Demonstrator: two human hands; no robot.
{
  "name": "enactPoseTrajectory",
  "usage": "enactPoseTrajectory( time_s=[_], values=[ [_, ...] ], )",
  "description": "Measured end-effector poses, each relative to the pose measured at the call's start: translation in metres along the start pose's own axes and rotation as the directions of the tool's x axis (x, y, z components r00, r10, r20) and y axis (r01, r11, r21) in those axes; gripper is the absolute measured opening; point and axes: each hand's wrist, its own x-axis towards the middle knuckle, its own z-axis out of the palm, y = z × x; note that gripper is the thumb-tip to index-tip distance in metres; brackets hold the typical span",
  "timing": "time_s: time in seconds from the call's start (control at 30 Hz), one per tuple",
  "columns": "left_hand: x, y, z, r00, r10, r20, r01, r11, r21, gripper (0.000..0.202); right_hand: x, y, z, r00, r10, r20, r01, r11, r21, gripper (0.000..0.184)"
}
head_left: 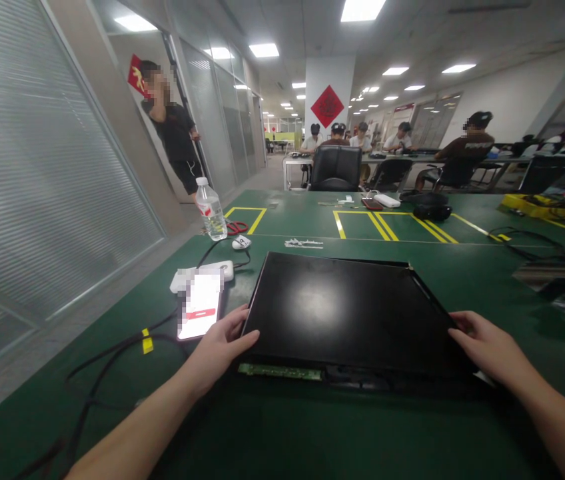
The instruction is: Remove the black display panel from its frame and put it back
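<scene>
A black flat display panel (342, 313) lies in front of me over the green table, its glossy face up with a ceiling light mirrored in it. Along its near edge a strip of green circuit board (280, 372) sticks out. My left hand (230, 337) grips the panel's left edge, thumb on top and fingers partly hidden below. At the right edge my right hand (477, 340) holds it in the same way. A lit smartphone (200, 310) lies just left of my left hand, leaning on a white power strip (227, 270).
Black cables (107, 353) run along the left side. A water bottle (211, 210), red-handled scissors (236, 228) and small metal strips (304, 244) lie beyond the panel on the green table (127, 293). Dark parts (547, 273) sit at the right. Several people are farther back; one person (172, 133) stands by a doorway.
</scene>
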Motion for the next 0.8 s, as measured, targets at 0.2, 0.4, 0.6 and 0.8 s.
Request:
enactPoseTrajectory(
  time_s=[0.2, 0.4, 0.6, 0.8],
  values=[
    [-0.005, 0.008, 0.001, 0.998, -0.035, 0.050, 0.037, 0.999, -0.033, 0.063, -0.002, -0.004, -0.003, 1.000, 0.019, -0.001, -0.019, 0.999, 0.028, 0.046],
    [-0.008, 0.016, 0.007, 0.998, -0.045, 0.044, 0.048, 0.996, -0.071, 0.068, -0.002, -0.002, -0.002, 1.000, 0.017, -0.010, -0.017, 1.000, 0.022, 0.042],
    [-0.006, 0.012, 0.004, 0.999, -0.030, -0.020, 0.030, 1.000, -0.008, 0.072, -0.002, -0.003, -0.001, 1.000, 0.023, -0.009, -0.023, 0.999, 0.027, 0.039],
    [-0.007, 0.010, 0.003, 0.999, 0.027, -0.026, -0.026, 0.999, 0.021, 0.074, -0.002, -0.002, 0.000, 0.999, 0.045, 0.010, -0.046, 0.998, 0.040, 0.052]
  ],
)
